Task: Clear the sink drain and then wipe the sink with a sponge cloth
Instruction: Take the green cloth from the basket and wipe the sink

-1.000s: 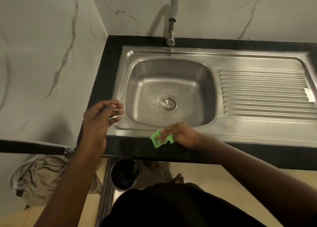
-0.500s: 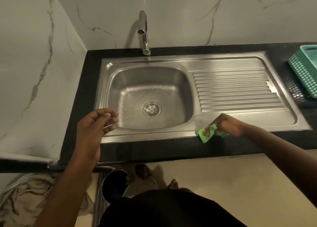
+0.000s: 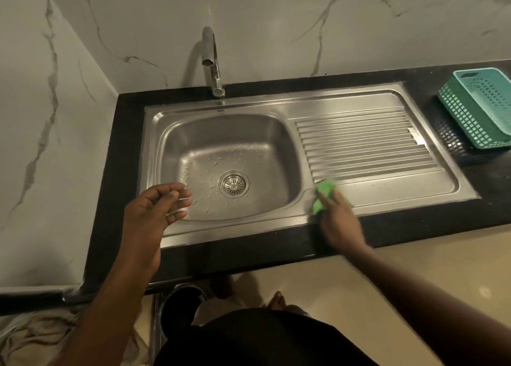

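I see white marble-look walls with grey veins (image 3: 276, 19) meeting at the far left, a polished black stone countertop (image 3: 119, 177) beneath them, and a glossy beige floor (image 3: 345, 288) nearest me. A teal perforated plastic basket (image 3: 459, 111) sits far right. The light is dim.

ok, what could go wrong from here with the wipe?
1. The sponge cloth is bunched in the right hand, so it may skim over the drainboard grooves.
2. Droplets and flecks lie around the drain. The basin could get skipped, or the flecks could get pushed into the drain.
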A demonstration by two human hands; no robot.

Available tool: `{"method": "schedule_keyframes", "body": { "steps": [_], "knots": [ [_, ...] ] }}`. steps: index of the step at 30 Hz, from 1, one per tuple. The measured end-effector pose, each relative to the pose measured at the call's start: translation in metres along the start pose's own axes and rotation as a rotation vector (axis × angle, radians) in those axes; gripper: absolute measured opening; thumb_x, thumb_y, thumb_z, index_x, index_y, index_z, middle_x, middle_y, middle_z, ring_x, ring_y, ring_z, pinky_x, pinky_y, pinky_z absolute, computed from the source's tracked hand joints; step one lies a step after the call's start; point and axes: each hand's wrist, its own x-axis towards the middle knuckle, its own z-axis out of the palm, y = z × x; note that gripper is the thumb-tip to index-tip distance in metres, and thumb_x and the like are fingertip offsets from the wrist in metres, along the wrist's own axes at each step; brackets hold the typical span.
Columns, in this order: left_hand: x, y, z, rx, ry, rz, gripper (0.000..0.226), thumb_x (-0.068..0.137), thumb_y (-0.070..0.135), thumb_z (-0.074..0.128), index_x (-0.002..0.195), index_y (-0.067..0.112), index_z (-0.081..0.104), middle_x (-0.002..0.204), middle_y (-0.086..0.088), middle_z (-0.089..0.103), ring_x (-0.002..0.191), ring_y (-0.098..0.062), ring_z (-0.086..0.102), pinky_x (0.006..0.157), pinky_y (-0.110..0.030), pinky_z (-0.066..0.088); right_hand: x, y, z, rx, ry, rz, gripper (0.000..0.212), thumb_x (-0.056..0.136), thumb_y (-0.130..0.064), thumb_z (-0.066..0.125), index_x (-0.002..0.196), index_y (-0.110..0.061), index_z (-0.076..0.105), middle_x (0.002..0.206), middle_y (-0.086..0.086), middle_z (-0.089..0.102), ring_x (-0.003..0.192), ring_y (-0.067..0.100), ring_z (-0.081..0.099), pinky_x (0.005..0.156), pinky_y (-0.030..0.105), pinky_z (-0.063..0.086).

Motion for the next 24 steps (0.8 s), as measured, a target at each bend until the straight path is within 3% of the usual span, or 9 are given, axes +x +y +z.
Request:
{"method": "schedule_keyframes", "body": {
  "steps": [3,5,11,14,17,21,22,24],
  "knots": [
    [0.008,-0.001,-0.008,0.005,-0.006,0.002,0.024,0.107,0.010,0.057,0.109,0.021,0.078,0.107,-0.005,0.083,0.102,-0.023,0.080,0.090,-0.039,0.060,-0.024,-0.065,0.048,-0.033,0.021,-0.146,0.064,0.097,-0.024,0.056,0.158,-0.024,0.039,0.166,0.016,0.032,0.156,0.032,0.025,0.127,0.041,0.014],
    [0.012,-0.003,-0.012,0.006,-0.004,-0.002,0.024,0.107,0.012,0.058,0.109,0.023,0.079,0.108,-0.004,0.083,0.102,-0.022,0.080,0.088,-0.036,0.062,-0.032,-0.114,0.071,-0.021,-0.057,-0.245,0.063,0.094,-0.025,0.053,0.156,-0.017,0.042,0.165,0.017,0.033,0.156,0.031,0.024,0.128,0.040,0.009],
    [0.029,-0.002,-0.040,0.009,0.057,0.001,0.028,0.105,0.011,0.059,0.103,0.027,0.082,0.107,-0.006,0.083,0.102,-0.025,0.080,0.088,-0.039,0.060,-0.038,-0.245,0.116,-0.002,-0.317,-0.355,0.072,0.093,-0.025,0.057,0.158,-0.006,0.031,0.166,0.024,0.024,0.155,0.038,0.021,0.129,0.046,0.012],
    [0.038,0.003,-0.055,0.022,0.089,0.030,0.025,0.104,0.013,0.059,0.108,0.024,0.081,0.108,-0.007,0.083,0.103,-0.027,0.080,0.087,-0.037,0.062,-0.034,-0.280,0.115,0.162,-0.406,-0.366,0.057,0.093,-0.020,0.063,0.146,-0.007,0.049,0.157,0.020,0.044,0.148,0.035,0.037,0.125,0.041,0.026],
    [0.044,0.007,-0.062,0.002,0.115,0.046,0.026,0.103,0.013,0.060,0.107,0.026,0.082,0.108,-0.008,0.083,0.103,-0.027,0.080,0.089,-0.039,0.061,-0.017,-0.292,0.097,0.620,-0.531,-0.111,0.031,0.098,-0.014,0.053,0.123,-0.015,0.071,0.129,0.011,0.070,0.121,0.031,0.064,0.104,0.035,0.047],
    [0.050,0.009,-0.065,-0.016,0.123,0.062,0.025,0.103,0.013,0.060,0.106,0.026,0.082,0.109,-0.011,0.082,0.104,-0.030,0.079,0.096,-0.045,0.058,0.019,-0.268,0.069,1.457,-0.755,0.473,0.026,0.104,-0.012,0.044,0.117,-0.005,0.066,0.115,0.021,0.070,0.096,0.033,0.068,0.091,0.047,0.054],
    [0.051,0.009,-0.065,-0.017,0.123,0.064,0.025,0.103,0.014,0.061,0.106,0.026,0.082,0.109,-0.010,0.082,0.104,-0.030,0.079,0.097,-0.045,0.058,0.027,-0.254,0.060,1.623,-0.746,0.546,0.026,0.103,-0.010,0.042,0.117,-0.006,0.064,0.111,0.019,0.070,0.092,0.032,0.068,0.088,0.049,0.054],
    [0.051,0.009,-0.065,-0.017,0.118,0.064,0.023,0.102,0.017,0.062,0.106,0.027,0.082,0.110,-0.009,0.082,0.105,-0.029,0.079,0.097,-0.044,0.058,0.043,-0.220,0.039,1.696,-0.636,0.590,0.025,0.101,-0.008,0.044,0.118,-0.008,0.062,0.104,0.017,0.072,0.089,0.030,0.069,0.089,0.052,0.055]
  ]
}}
